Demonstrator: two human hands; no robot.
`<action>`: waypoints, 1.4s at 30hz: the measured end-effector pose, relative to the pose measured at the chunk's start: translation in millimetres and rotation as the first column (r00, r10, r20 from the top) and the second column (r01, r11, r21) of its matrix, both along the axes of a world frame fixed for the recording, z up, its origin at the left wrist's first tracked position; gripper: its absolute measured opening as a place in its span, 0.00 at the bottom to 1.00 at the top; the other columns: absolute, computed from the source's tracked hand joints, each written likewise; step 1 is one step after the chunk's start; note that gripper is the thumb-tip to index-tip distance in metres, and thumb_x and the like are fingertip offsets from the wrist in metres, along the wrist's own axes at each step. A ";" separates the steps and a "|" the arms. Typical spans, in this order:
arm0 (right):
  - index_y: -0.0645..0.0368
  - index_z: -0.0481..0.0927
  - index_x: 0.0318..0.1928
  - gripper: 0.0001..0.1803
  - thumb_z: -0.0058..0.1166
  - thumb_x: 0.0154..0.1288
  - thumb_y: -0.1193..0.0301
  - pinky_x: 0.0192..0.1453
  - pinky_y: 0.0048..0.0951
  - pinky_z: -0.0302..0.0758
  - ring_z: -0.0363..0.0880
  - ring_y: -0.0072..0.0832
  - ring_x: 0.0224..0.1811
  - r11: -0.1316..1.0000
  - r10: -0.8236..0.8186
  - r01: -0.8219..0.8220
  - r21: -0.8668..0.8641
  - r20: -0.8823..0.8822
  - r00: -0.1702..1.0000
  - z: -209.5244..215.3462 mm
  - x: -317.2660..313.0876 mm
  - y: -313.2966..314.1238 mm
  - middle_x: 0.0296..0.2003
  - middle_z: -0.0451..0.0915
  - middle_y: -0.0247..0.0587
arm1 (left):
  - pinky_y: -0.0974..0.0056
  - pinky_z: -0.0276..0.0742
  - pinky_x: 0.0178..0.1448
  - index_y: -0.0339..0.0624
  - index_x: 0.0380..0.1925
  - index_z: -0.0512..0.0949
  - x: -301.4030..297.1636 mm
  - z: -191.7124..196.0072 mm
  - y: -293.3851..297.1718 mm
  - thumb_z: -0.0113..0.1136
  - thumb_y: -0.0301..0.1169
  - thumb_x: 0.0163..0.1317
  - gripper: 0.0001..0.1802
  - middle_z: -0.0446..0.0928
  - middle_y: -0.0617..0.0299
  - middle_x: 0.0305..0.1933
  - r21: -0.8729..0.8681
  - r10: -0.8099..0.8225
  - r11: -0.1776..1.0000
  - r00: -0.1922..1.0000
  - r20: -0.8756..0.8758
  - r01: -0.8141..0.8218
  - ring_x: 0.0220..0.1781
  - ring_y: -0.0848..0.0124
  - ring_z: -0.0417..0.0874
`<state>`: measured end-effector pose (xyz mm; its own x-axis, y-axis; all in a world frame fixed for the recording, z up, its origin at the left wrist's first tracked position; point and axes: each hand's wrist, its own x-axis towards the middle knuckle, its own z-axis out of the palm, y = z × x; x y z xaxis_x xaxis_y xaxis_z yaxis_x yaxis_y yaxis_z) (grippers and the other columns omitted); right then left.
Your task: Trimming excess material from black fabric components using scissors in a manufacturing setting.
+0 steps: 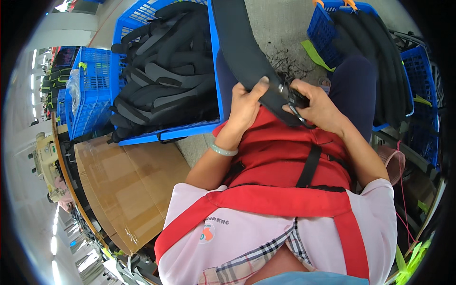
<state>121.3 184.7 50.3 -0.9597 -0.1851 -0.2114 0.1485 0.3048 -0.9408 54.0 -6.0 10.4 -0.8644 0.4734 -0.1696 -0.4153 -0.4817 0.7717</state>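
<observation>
A long, curved black padded strip [241,45] reaches from the top edge down to my lap. My left hand [245,104] is closed on its near part, with the thumb pressed on the upper face. In my right hand [319,105] is a small black hand tool [296,99] with shiny metal parts. Its exact kind is partly hidden by my fingers. The tool is held against the right edge of the strip, close to its near end. A red apron [285,156] lies beneath both hands.
On the left stands a blue crate [217,71] heaped with black and grey padded pieces [175,71]. Another blue crate [319,31] at the right holds long black strips [375,61]. Dark trimmings [289,64] litter the floor. A cardboard sheet [128,175] lies at the lower left.
</observation>
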 end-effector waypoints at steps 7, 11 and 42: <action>0.61 0.72 0.36 0.10 0.59 0.55 0.78 0.33 0.30 0.68 0.69 0.28 0.27 0.941 0.233 -0.175 0.290 -0.182 0.955 28.9 3.1 43.7 0.25 0.69 0.40 | 0.63 0.76 0.56 0.36 0.48 0.75 -50.4 30.7 -28.1 0.61 0.25 0.63 0.13 0.80 0.58 0.42 -0.051 0.083 0.995 0.993 -0.082 -0.087 0.47 0.68 0.81; 0.61 0.73 0.39 0.10 0.60 0.60 0.75 0.33 0.28 0.69 0.70 0.22 0.28 0.950 0.255 -0.247 0.189 -0.020 0.967 34.1 -2.5 45.6 0.25 0.71 0.35 | 0.59 0.77 0.58 0.35 0.49 0.75 -59.1 27.3 -28.5 0.64 0.24 0.59 0.18 0.79 0.53 0.47 -0.038 -0.170 0.985 0.985 -0.022 0.169 0.51 0.64 0.81; 0.62 0.71 0.38 0.14 0.57 0.63 0.65 0.34 0.38 0.71 0.74 0.47 0.28 0.967 -0.120 0.176 0.186 -0.280 0.953 -52.1 -17.5 28.7 0.28 0.74 0.57 | 0.64 0.75 0.55 0.35 0.48 0.75 -50.4 8.3 7.4 0.66 0.18 0.53 0.20 0.79 0.61 0.45 0.011 -0.129 0.992 0.991 0.016 0.129 0.48 0.68 0.81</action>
<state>103.8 213.4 -1.8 -0.9993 -0.0159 0.0348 -0.0381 0.4898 -0.8710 3.6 1.4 18.7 -0.7928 0.5828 -0.1783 -0.4875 -0.4308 0.7594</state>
